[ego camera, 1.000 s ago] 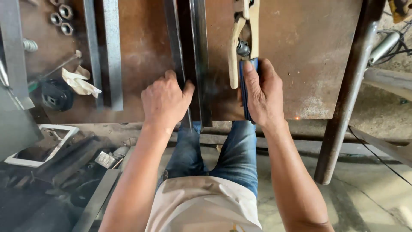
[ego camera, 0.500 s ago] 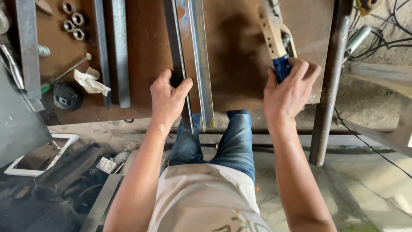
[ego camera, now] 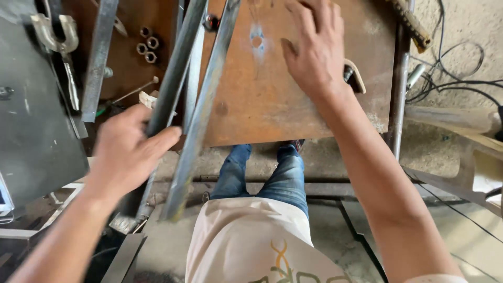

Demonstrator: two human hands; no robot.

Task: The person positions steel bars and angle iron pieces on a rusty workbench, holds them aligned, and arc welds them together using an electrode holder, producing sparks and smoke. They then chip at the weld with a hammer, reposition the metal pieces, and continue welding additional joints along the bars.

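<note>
My left hand [ego camera: 128, 154] grips a long dark steel bar [ego camera: 170, 84] that slants over the front edge of the rusty steel table [ego camera: 262, 110]. A second, lighter steel bar [ego camera: 201, 118] lies right beside it, its near end hanging off the table past my knees. My right hand [ego camera: 314, 47] lies flat on the tabletop with its fingers spread. A cream-handled clamp tool [ego camera: 359, 76] peeks out from under its wrist side; the rest of the tool is hidden.
Several steel nuts [ego camera: 146, 46] lie at the table's back left, next to a flat steel strip [ego camera: 99, 57]. A grey metal sheet [ego camera: 36, 131] with a locking clamp [ego camera: 55, 31] stands at left. Table leg [ego camera: 398, 105] and cables [ego camera: 450, 78] are at right.
The two bars have slid toward me and tilted, their near ends now hanging off the table edge. My right hand has loosened from the tool's handle and spread flat.
</note>
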